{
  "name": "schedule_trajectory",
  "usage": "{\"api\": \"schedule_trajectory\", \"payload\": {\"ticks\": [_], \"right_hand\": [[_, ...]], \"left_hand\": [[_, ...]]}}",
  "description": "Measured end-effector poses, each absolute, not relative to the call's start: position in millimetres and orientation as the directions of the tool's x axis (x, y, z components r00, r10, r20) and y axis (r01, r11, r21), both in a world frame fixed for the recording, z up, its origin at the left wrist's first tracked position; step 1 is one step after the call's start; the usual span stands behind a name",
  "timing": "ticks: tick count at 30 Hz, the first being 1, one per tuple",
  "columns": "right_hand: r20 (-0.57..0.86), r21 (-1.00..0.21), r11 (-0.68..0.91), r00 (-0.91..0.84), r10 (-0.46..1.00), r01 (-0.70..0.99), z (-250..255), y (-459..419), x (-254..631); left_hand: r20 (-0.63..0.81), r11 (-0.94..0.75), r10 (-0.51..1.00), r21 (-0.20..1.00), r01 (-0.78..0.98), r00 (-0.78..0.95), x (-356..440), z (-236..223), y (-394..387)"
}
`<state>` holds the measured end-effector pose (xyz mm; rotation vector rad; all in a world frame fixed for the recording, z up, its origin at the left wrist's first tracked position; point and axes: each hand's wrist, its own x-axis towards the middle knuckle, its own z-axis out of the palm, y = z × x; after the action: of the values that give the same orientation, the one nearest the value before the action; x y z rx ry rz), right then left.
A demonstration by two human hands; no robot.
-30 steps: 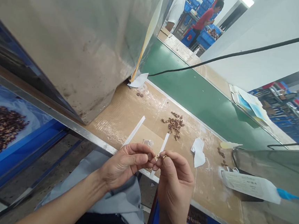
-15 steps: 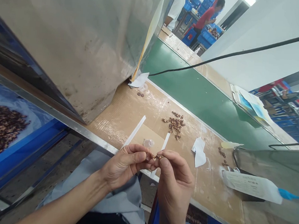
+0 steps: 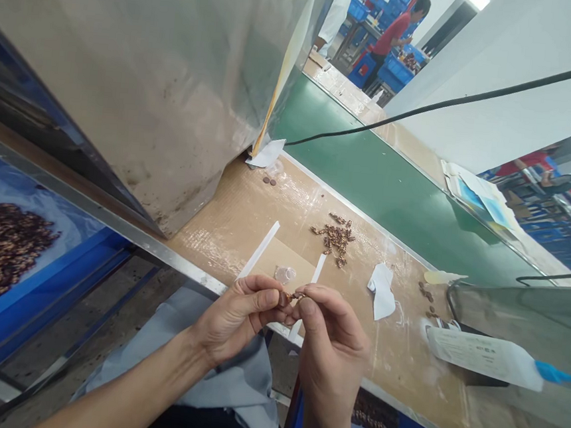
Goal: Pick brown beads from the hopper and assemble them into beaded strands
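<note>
Your left hand (image 3: pixel 239 320) and right hand (image 3: pixel 333 351) grip a small copper-coloured part (image 3: pixel 294 296) between closed fingertips, held over the cardboard-topped bench (image 3: pixel 402 364) edge, just short of a loose parts pile (image 3: pixel 334 239).

Two hands (image 3: pixel 239 320) (image 3: pixel 333 355); one brass piece (image 3: pixel 295 297); two white strips (image 3: pixel 258 250) (image 3: pixel 318 270); one clear plastic cap (image 3: pixel 285 274); one crumpled white tissue (image 3: pixel 382 292).

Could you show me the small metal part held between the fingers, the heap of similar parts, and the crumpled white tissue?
Small metal part (image 3: pixel 294 296), head view, its exposed middle.
Heap of metal parts (image 3: pixel 336 240), head view, heap's centre.
Crumpled white tissue (image 3: pixel 382 292), head view, its middle.
</note>
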<state>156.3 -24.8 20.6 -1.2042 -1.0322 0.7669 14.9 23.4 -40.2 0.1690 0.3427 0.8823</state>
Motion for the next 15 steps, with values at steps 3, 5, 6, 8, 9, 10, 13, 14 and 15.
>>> {"api": "schedule_trajectory", "payload": {"ticks": [3,5,6,8,9,10,13,14,15], "right_hand": [[0.225,-0.974,0.218,0.371,0.901,0.061,22.9,-24.0,155.8],[0.228,-0.973,0.217,0.372,0.900,0.072,24.2,-23.1,155.4],[0.232,-0.973,0.219,0.373,0.898,0.079,24.9,-22.6,155.3],[0.245,-0.970,0.225,0.370,0.896,0.097,26.0,-21.8,155.3],[0.250,-0.968,0.224,0.371,0.895,0.110,26.5,-21.7,155.5],[0.252,-0.967,0.221,0.371,0.894,0.124,26.7,-21.8,155.9],[0.244,-0.968,0.202,0.366,0.898,0.148,26.2,-23.2,157.2],[0.241,-0.968,0.200,0.362,0.900,0.149,25.7,-23.8,157.7],[0.240,-0.969,0.199,0.359,0.902,0.148,25.3,-24.2,158.0]], "left_hand": [[-0.227,0.622,0.783,0.283,-0.730,0.579,15.2,-39.7,23.5],[-0.224,0.625,0.781,0.280,-0.729,0.583,15.1,-39.2,23.6],[-0.221,0.626,0.780,0.279,-0.729,0.586,14.9,-39.0,23.5],[-0.220,0.625,0.781,0.278,-0.729,0.585,14.6,-38.9,23.4],[-0.223,0.624,0.781,0.278,-0.730,0.583,14.5,-39.0,23.2],[-0.226,0.624,0.782,0.279,-0.730,0.581,14.5,-39.1,23.0],[-0.229,0.628,0.778,0.279,-0.726,0.585,14.7,-38.7,22.5],[-0.227,0.630,0.777,0.279,-0.725,0.588,14.8,-38.2,22.4],[-0.224,0.632,0.775,0.278,-0.724,0.590,14.8,-37.7,22.4]]}}
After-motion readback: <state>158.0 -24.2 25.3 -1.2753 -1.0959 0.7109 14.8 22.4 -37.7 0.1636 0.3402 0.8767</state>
